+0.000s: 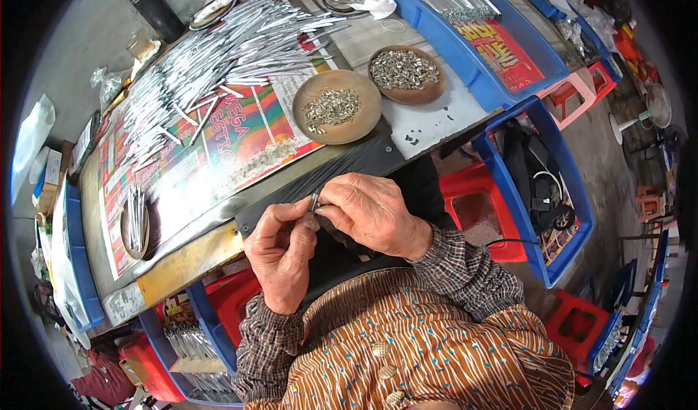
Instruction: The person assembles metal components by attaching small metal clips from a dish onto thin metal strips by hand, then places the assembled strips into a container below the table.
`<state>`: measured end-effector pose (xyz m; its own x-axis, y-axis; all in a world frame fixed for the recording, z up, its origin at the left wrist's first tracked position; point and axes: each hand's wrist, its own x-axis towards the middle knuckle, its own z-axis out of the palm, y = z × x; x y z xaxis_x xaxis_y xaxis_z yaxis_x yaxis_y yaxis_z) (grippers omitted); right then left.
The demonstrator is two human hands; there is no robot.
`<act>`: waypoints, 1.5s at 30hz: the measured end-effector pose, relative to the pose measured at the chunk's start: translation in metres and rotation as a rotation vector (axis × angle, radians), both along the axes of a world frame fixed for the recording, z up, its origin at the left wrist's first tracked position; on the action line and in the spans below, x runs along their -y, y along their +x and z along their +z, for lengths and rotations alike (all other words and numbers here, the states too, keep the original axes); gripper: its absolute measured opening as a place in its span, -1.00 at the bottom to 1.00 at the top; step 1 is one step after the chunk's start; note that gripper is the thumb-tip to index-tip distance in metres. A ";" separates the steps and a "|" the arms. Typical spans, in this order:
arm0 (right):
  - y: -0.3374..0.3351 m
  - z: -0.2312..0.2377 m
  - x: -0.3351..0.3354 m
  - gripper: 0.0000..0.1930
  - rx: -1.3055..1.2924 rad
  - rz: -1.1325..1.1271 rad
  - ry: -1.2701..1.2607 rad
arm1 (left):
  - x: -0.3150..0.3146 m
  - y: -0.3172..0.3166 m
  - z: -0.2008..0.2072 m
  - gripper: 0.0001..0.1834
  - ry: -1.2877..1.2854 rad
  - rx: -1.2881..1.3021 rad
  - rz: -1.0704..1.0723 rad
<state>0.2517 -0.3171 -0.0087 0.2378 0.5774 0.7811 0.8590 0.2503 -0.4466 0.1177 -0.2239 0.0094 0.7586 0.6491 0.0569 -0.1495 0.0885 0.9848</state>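
My left hand (282,253) and my right hand (376,213) meet in front of my lap, just off the table's near edge. Both are closed in a pinch, fingertips together around a small silvery metal piece (315,201). Most of that piece is covered by the fingers, so its exact kind cannot be told. Beyond my hands a round wooden dish (299,113) holds a heap of tiny brass-coloured parts (331,109). A second, darker dish (435,94) to its right carries small grey metal parts (404,69).
Many slim silvery rods (240,39) lie piled across the table's far left. An oval dish (135,246) with more rods sits at the near left. Blue trays (443,35) stand at the back right; a blue bin (542,264) with a black bag is beside a red stool (480,184).
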 end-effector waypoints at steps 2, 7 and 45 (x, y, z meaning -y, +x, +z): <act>-0.002 0.000 -0.002 -0.75 -0.023 -0.007 0.001 | 0.000 0.000 -0.002 -0.85 0.013 0.018 0.000; -0.002 -0.001 -0.004 -0.78 -0.055 0.000 -0.022 | 0.000 -0.001 0.000 -0.86 -0.044 0.025 0.010; -0.015 0.002 -0.006 -0.81 -0.281 0.009 -0.066 | 0.002 -0.003 -0.003 -0.87 0.011 0.027 0.029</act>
<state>0.2364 -0.3107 -0.0069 0.4339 0.6283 0.6457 0.6971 0.2199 -0.6824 0.1143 -0.2258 0.0059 0.7372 0.6704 0.0844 -0.1788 0.0730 0.9812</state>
